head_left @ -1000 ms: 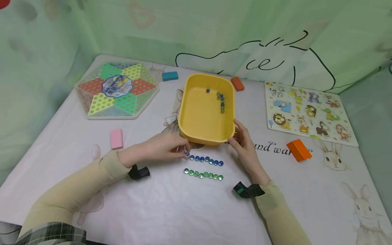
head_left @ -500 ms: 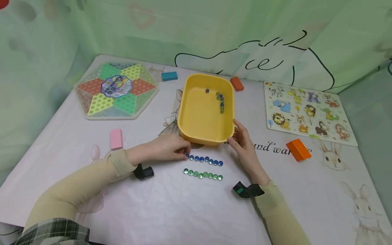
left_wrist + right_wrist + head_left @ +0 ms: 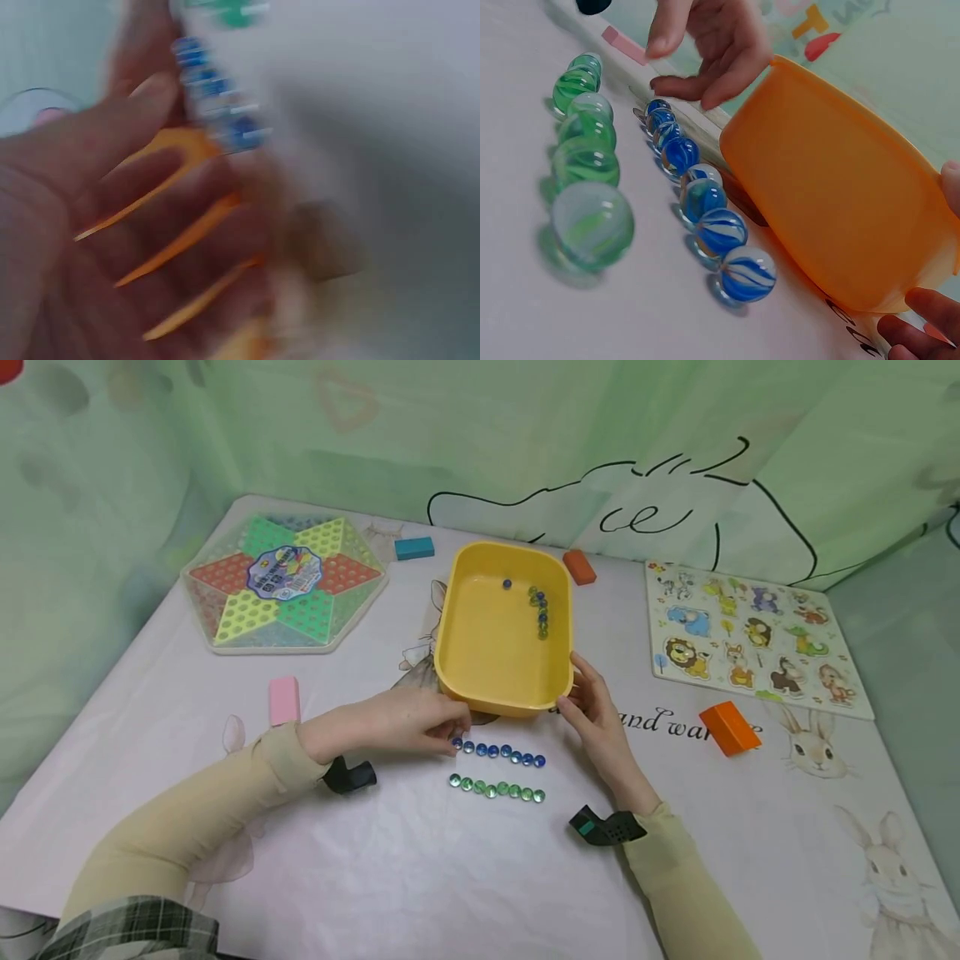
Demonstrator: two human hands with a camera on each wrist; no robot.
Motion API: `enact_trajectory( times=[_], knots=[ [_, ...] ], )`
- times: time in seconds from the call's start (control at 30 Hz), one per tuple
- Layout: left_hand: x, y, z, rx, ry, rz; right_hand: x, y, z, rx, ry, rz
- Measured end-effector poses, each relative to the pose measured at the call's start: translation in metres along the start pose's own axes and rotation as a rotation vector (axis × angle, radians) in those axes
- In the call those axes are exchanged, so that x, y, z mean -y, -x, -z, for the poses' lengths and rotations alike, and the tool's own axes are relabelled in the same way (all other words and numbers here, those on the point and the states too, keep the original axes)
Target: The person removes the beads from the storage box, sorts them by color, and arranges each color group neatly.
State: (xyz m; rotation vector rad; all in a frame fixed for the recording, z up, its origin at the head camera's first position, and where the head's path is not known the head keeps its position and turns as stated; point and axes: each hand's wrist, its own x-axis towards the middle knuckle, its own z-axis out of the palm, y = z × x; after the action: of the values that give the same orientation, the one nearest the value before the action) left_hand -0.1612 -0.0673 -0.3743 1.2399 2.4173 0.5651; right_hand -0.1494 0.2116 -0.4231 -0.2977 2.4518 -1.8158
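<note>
A yellow plastic tub [image 3: 487, 668] stands mid-table, with several blue and green marbles [image 3: 542, 618] along its right side. My right hand [image 3: 600, 722] holds its front right corner, thumb near the front and fingers along the side. In front of the tub lies a row of blue marbles [image 3: 492, 751], and nearer to me a row of green marbles [image 3: 491, 791]. Over the left end of the blue row, my left hand [image 3: 416, 720] has thumb and fingers apart with nothing between them, as the right wrist view [image 3: 712, 52] shows. The left wrist view is blurred.
At the back left lies a hexagonal Chinese checkers board [image 3: 285, 585]. An animal puzzle board [image 3: 757, 635] is at the right. Around the tub are a blue block [image 3: 415, 548], a red block [image 3: 579, 567], a pink block [image 3: 284, 700] and an orange block [image 3: 730, 727].
My left hand has set a blue marble down at the left end of the blue row and let it go, its fingers parting slightly. My right hand stays on the tub.
</note>
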Motion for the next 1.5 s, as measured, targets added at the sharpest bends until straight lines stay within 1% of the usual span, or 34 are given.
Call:
enact_trajectory(
  times=[0.07,0.13,0.2,0.23,0.3,0.33,0.37,0.4,0.47,0.53,0.57,0.6,0.67,0.73,0.77,0.83,0.93,1.0,1.1,1.17,1.3,1.4,1.5],
  knots=[
    [-0.008,0.001,0.013,0.067,0.013,-0.025,0.0,0.0,0.001,-0.003,0.001,-0.001],
    [-0.017,0.001,0.028,0.139,0.032,-0.078,0.0,0.0,0.002,-0.006,0.003,-0.003],
    [-0.025,-0.001,0.045,0.204,0.082,-0.142,0.0,0.001,0.003,-0.01,0.006,-0.009],
    [-0.028,-0.004,0.053,0.224,0.113,-0.176,0.0,0.001,0.003,-0.012,0.009,-0.011],
    [-0.032,-0.015,0.066,0.236,0.18,-0.242,-0.001,0.001,0.005,-0.016,0.01,-0.012],
    [-0.033,-0.021,0.072,0.238,0.219,-0.258,-0.001,0.002,0.005,-0.016,0.008,-0.011],
    [-0.033,-0.029,0.078,0.244,0.278,-0.269,-0.001,0.002,0.005,-0.016,0.003,-0.009],
    [-0.033,-0.038,0.082,0.25,0.336,-0.275,-0.002,0.002,0.006,-0.014,-0.003,-0.006],
    [-0.029,-0.057,0.09,0.251,0.425,-0.262,-0.002,0.003,0.006,-0.008,-0.018,0.001],
    [-0.023,-0.078,0.096,0.231,0.513,-0.214,-0.003,0.003,0.005,-0.003,-0.022,0.002],
    [-0.019,-0.088,0.097,0.207,0.538,-0.186,-0.004,0.003,0.005,-0.001,-0.018,-0.002],
    [-0.015,-0.097,0.098,0.172,0.539,-0.151,-0.004,0.003,0.004,0.001,-0.013,-0.009],
    [-0.007,-0.114,0.097,0.098,0.519,-0.065,-0.005,0.003,0.003,0.004,-0.002,-0.021],
    [0.001,-0.126,0.094,0.054,0.492,0.036,-0.005,0.003,0.001,0.008,0.003,-0.035],
    [0.004,-0.131,0.092,0.041,0.467,0.081,-0.005,0.003,0.001,0.01,0.002,-0.039],
    [0.008,-0.14,0.086,0.038,0.403,0.163,-0.004,0.003,-0.001,0.013,0.003,-0.042],
    [0.011,-0.15,0.077,0.039,0.279,0.245,-0.003,0.003,-0.002,0.013,0.014,-0.037],
    [0.012,-0.157,0.071,0.036,0.184,0.269,-0.002,0.003,-0.002,0.011,0.027,-0.032],
    [0.014,-0.164,0.066,0.027,0.053,0.284,-0.001,0.003,-0.003,0.009,0.031,-0.02],
    [0.014,-0.168,0.064,0.02,-0.012,0.291,-0.001,0.003,-0.003,0.009,0.031,-0.014],
    [0.015,-0.173,0.062,0.025,-0.102,0.312,-0.001,0.003,-0.002,0.005,0.028,-0.006],
    [0.014,-0.175,0.06,0.032,-0.144,0.32,-0.001,0.002,0.0,-0.002,0.04,-0.002],
    [0.011,-0.177,0.06,0.044,-0.176,0.332,-0.001,0.002,0.001,-0.003,0.05,-0.003]
  ],
)
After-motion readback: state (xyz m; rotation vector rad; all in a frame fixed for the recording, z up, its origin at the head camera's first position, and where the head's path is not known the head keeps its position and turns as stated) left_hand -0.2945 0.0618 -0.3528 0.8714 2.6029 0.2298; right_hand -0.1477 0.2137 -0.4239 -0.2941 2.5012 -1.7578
